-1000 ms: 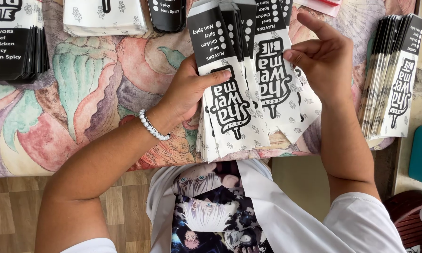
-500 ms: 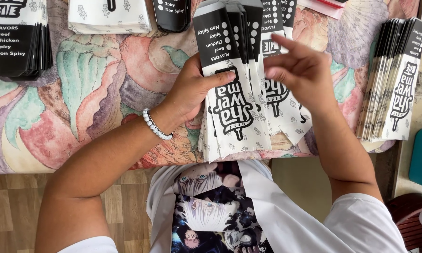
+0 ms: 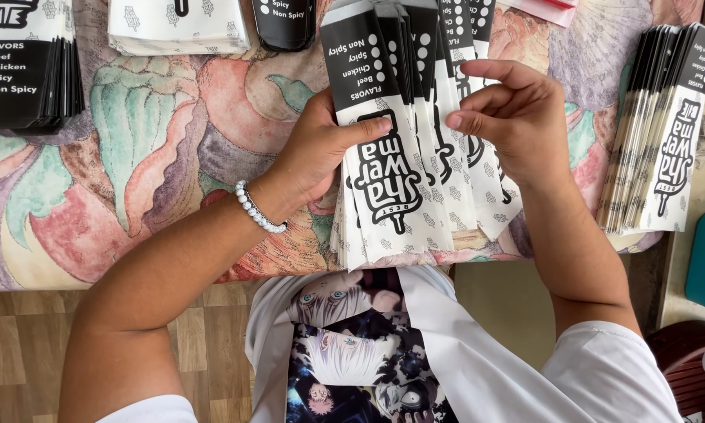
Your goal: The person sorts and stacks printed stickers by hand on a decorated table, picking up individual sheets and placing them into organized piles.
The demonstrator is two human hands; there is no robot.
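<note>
Floral tablecloth [image 3: 157,157]: left hand [image 3: 321,149] fingers grasping fanned paper bags [image 3: 392,188], right hand [image 3: 517,117] fingers curled, touching them.

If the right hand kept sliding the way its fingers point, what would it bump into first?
The right hand has its fingers pointing left, across the fanned black-and-white paper bags. Going straight on, it would probably meet the thumb of the left hand, which presses on the front bag. How high it hovers above the bags is hard to tell.

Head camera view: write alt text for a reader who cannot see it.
Both hands work a fanned stack of black-and-white paper sleeves on a floral tablecloth: the left hand grips it, the right hand fingers its far edge. More stacks lie right and far left.
</note>
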